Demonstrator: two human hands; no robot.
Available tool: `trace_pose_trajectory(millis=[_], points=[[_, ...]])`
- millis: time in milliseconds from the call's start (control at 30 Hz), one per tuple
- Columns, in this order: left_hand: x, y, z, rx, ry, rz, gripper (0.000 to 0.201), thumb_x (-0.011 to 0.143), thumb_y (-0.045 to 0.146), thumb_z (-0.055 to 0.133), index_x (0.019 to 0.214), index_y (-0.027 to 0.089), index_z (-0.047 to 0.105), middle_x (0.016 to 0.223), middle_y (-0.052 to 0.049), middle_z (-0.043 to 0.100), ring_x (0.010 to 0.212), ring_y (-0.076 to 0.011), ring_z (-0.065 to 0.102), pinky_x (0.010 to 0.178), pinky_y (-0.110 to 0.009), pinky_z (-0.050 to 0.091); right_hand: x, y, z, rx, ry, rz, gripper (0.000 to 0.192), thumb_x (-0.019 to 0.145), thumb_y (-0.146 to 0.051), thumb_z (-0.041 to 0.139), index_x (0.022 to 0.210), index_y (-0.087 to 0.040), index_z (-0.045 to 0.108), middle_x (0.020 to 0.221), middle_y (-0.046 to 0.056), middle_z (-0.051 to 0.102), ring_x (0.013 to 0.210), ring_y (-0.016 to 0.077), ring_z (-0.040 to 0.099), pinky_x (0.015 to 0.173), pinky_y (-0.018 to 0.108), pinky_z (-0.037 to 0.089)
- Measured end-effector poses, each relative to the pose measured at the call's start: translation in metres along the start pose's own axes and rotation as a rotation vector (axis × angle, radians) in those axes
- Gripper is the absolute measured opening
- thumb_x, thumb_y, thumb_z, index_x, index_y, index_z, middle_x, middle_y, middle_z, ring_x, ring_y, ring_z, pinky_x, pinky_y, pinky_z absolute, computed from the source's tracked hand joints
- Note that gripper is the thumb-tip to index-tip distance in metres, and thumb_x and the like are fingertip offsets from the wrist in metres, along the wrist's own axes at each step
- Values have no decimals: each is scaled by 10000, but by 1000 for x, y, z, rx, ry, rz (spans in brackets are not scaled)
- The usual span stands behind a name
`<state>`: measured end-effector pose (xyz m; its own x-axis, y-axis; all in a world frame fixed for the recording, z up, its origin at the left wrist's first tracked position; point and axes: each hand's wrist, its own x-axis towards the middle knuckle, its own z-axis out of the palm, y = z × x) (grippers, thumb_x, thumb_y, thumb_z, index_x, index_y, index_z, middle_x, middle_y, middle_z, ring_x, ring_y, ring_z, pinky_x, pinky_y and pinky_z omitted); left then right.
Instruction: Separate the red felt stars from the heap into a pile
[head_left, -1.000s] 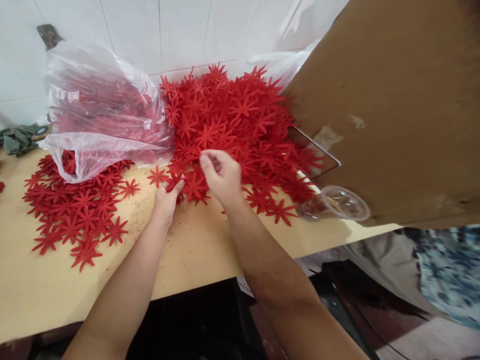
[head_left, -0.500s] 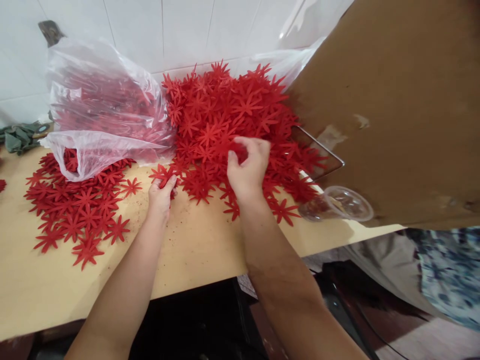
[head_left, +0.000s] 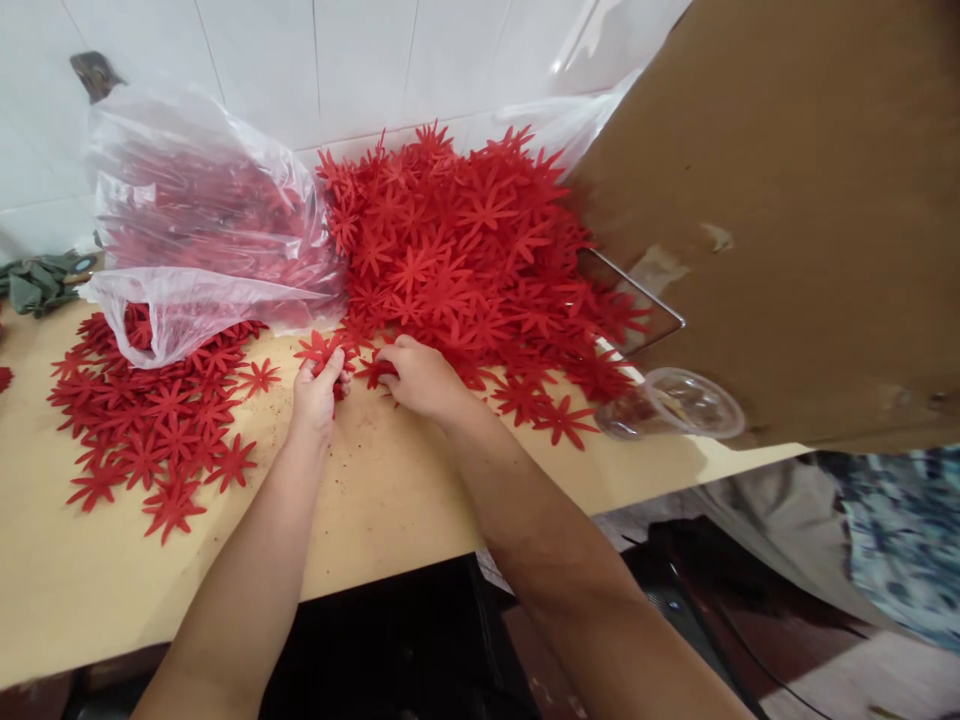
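Observation:
My left hand (head_left: pixel 318 393) is closed around red star-shaped petal pieces (head_left: pixel 319 350), with the thumb lying across them. Just to its right, my right hand (head_left: pixel 416 375) pinches another red petal piece (head_left: pixel 375 370) between thumb and fingers, at the front edge of a large heap of the same pieces (head_left: pixel 465 240). The two hands are close together but apart. How many pieces the left hand holds cannot be made out. Left of it, a single loose petal piece (head_left: pixel 259 377) lies beside a smaller pile (head_left: pixel 161 430).
A clear plastic bag (head_left: pixel 217 220) full of red pieces rests against the tiled wall (head_left: pixel 360 60). At the right stand a large cardboard box (head_left: pixel 787 220), a metal-edged frame (head_left: pixel 637 295) and a clear plastic cup (head_left: pixel 694 403). Green leaves (head_left: pixel 37 285) lie far left on the table (head_left: pixel 375 530).
My right hand has moved left and toward me, from over the large heap to beside my left hand. My left hand has stayed nearly in place, still holding its red petal pieces.

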<state>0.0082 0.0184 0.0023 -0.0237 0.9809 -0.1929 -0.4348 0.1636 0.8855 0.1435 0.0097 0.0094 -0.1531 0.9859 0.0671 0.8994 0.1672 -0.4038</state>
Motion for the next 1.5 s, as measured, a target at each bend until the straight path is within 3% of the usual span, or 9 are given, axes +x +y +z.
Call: trace_pose_trajectory(millis=[133,333,433,533,667,733,1100,1367,1500], points=[[0,-1,1,27,-21,-26,297,544,342,709,652,144,516,447,65,463,407,-28,396,418,-162,300,3,7,-6,124,196,-52,195,742,-115,450,830,-178,611,846,53,577,782,156,539,737,281,422],[-3,-1,1,106,-61,-47,301,565,375,690,647,144,515,463,59,483,388,-23,383,405,-165,261,-3,40,-34,52,908,125,328,711,-125,449,1007,-170,582,1069,115,507,1048,258,448,894,476,342],[-5,-2,3,222,-90,-48,279,607,377,660,613,143,508,443,56,468,399,-34,394,437,-181,296,-5,46,-38,8,1051,154,401,695,-159,478,1088,-206,546,1200,112,437,1158,308,352,912,565,268],[-5,-6,5,310,-116,-49,224,623,331,650,669,142,538,490,36,520,459,-59,454,505,-204,352,-2,28,-27,206,887,20,304,726,-202,477,1014,-198,578,1063,103,541,1054,254,464,875,479,360],[-3,-11,5,322,-200,34,206,567,225,671,719,135,564,602,23,578,588,-77,508,644,-227,397,4,-5,-2,581,357,-123,171,708,-272,543,834,-169,598,799,56,614,723,160,572,689,321,460],[-4,-11,4,302,-231,46,204,544,187,664,714,133,565,640,25,586,632,-78,512,683,-228,397,7,-12,7,704,214,-100,133,703,-277,545,774,-169,576,736,29,604,659,139,563,637,291,453],[-8,0,4,165,-249,-94,337,635,266,619,945,141,574,738,-25,627,566,-79,509,523,-218,393,18,9,3,869,559,154,117,704,-267,530,646,-177,483,582,-32,494,534,88,436,559,244,359],[-11,-4,6,157,-236,-83,357,578,366,688,863,166,610,730,7,590,597,-74,506,508,-200,375,10,-9,11,705,423,84,372,785,-432,444,519,-194,340,479,-64,302,463,64,281,473,234,237],[-10,-6,8,164,-166,-17,276,590,280,664,832,162,607,731,14,604,610,-65,501,569,-198,388,8,-13,16,670,408,30,347,806,-430,416,556,-194,368,514,-56,337,480,70,318,495,229,282]])
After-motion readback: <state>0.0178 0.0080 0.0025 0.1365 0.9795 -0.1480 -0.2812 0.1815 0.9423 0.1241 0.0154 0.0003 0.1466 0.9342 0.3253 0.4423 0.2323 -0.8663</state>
